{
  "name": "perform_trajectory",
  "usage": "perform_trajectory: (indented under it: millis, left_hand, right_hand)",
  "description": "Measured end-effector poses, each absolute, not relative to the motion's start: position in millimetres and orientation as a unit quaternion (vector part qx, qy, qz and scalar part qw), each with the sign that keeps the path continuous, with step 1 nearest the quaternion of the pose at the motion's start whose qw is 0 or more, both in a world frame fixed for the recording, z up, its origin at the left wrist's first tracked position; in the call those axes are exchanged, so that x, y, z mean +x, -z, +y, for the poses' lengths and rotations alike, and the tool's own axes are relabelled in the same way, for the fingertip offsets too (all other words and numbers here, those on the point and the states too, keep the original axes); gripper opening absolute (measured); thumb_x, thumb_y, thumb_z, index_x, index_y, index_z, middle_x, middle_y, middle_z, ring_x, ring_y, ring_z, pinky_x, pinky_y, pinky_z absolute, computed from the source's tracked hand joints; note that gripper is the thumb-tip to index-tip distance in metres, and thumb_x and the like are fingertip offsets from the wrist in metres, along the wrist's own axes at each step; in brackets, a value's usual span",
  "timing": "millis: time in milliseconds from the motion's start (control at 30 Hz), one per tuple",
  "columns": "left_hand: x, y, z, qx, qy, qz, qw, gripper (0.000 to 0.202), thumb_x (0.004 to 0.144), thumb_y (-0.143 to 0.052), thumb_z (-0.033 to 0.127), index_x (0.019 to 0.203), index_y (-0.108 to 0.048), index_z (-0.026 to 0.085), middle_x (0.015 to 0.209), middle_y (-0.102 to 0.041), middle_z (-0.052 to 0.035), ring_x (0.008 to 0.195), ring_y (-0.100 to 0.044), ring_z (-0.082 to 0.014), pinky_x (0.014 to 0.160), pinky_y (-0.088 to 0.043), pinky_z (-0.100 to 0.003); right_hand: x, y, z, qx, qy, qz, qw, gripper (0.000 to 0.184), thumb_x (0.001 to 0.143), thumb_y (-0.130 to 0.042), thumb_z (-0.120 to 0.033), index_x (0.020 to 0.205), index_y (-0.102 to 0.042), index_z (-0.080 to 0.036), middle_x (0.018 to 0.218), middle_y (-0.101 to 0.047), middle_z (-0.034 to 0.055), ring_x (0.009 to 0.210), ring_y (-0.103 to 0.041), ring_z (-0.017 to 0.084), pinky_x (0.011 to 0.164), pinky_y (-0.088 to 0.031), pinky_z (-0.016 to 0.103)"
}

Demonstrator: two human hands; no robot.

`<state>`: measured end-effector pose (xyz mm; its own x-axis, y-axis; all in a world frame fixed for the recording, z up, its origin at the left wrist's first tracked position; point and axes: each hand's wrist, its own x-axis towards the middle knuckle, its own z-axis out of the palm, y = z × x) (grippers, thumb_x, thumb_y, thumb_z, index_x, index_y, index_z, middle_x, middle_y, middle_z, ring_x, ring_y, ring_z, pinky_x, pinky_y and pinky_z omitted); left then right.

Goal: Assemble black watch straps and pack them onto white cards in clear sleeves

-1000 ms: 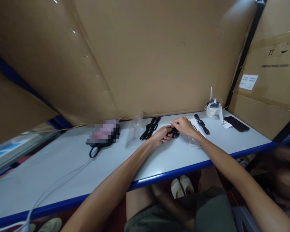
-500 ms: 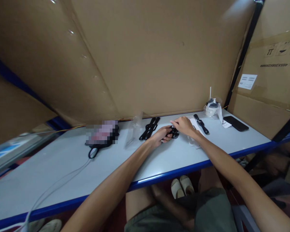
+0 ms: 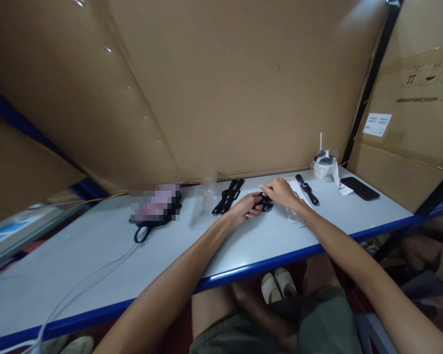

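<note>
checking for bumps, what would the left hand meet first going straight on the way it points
Beyond the small black part it holds, the left hand would likely meet the right hand first; exact depth is unclear.

The held part is black, the tabletop pale grey

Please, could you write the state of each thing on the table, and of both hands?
Left hand: fingers curled around the black part
Right hand: at the black part, grip unclear
Black part: held, partly hidden
Paired black strips: lying side by side
Single black strip: lying apart
Phone: lying flat, dark
Cup: upright
Plastic bag: lying, crumpled
</note>
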<state>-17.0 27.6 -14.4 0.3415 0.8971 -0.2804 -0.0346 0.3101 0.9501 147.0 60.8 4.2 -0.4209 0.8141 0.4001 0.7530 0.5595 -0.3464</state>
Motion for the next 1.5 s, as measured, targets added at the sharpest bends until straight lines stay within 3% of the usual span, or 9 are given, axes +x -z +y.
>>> perform_trajectory:
  millis: [133,300,467,667,867,1100,1333,1500]
  left_hand:
    - [-17,15,28,0.470,-0.348,0.458,0.669,0.010,0.097,-0.042,0.015,0.102,-0.046,0.022,0.056,-0.037,0.0088,0.033,-0.023,-0.0051,0.035,-0.008,-0.013]
    - [-17,13,26,0.472,-0.348,0.456,0.669,0.014,0.095,-0.043,0.013,0.105,-0.046,0.022,0.056,-0.036,0.0094,0.033,-0.024,-0.0053,0.035,-0.008,-0.013]
    - [-17,13,26,0.469,-0.347,0.460,0.669,0.011,0.097,-0.041,0.013,0.102,-0.046,0.022,0.056,-0.036,0.0092,0.033,-0.023,-0.0050,0.035,-0.008,-0.013]
    - [-19,16,29,0.466,-0.351,0.452,0.674,0.015,0.095,-0.047,0.014,0.107,-0.045,0.023,0.057,-0.036,0.0097,0.033,-0.026,-0.0054,0.035,-0.008,-0.014]
    - [-18,16,29,0.468,-0.349,0.456,0.672,0.012,0.094,-0.046,0.013,0.099,-0.041,0.023,0.057,-0.035,0.0096,0.033,-0.025,-0.0054,0.036,-0.006,-0.015]
    - [-18,14,27,0.469,-0.344,0.461,0.670,0.014,0.096,-0.046,0.014,0.106,-0.044,0.022,0.058,-0.037,0.0094,0.033,-0.026,-0.0052,0.036,-0.008,-0.014]
    - [-21,19,32,0.448,-0.353,0.454,0.684,0.017,0.095,-0.050,0.014,0.106,-0.041,0.023,0.057,-0.037,0.0103,0.032,-0.027,-0.0053,0.036,-0.006,-0.015]
    - [-22,22,33,0.439,-0.357,0.437,0.699,0.023,0.092,-0.057,0.014,0.106,-0.041,0.023,0.058,-0.038,0.0105,0.033,-0.029,-0.0048,0.037,-0.005,-0.014]
  right_hand:
    - [145,-5,59,-0.445,-0.063,-0.853,0.265,0.059,0.107,-0.044,-0.051,0.078,-0.081,-0.015,0.068,-0.065,0.0031,0.064,-0.049,0.013,0.061,-0.023,0.028]
    - [146,-5,58,-0.482,-0.025,-0.833,0.271,0.049,0.106,-0.049,-0.046,0.083,-0.081,-0.016,0.073,-0.070,0.0065,0.066,-0.050,0.015,0.063,-0.023,0.030]
    - [145,-8,55,-0.462,-0.056,-0.848,0.252,0.048,0.105,-0.050,-0.043,0.078,-0.080,-0.016,0.070,-0.068,0.0039,0.064,-0.050,0.013,0.061,-0.023,0.028]
    - [148,-5,62,-0.457,-0.067,-0.833,0.306,0.047,0.105,-0.049,-0.043,0.083,-0.081,-0.016,0.073,-0.070,0.0036,0.068,-0.055,0.015,0.062,-0.025,0.028]
    - [154,-2,73,-0.491,-0.051,-0.803,0.334,0.049,0.105,-0.049,-0.046,0.084,-0.082,-0.016,0.074,-0.073,0.0058,0.069,-0.058,0.016,0.062,-0.024,0.028]
    - [152,-5,64,-0.412,-0.114,-0.846,0.319,0.048,0.107,-0.047,-0.046,0.100,-0.084,-0.016,0.079,-0.074,0.0034,0.072,-0.060,0.015,0.064,-0.029,0.025]
    - [154,-1,72,-0.521,-0.001,-0.804,0.287,0.068,0.107,-0.039,-0.060,0.077,-0.082,-0.016,0.076,-0.074,0.0112,0.070,-0.061,0.018,0.062,-0.023,0.032]
    - [155,-3,72,-0.522,0.005,-0.803,0.289,0.068,0.108,-0.037,-0.059,0.078,-0.082,-0.017,0.077,-0.075,0.0109,0.070,-0.061,0.018,0.062,-0.023,0.032]
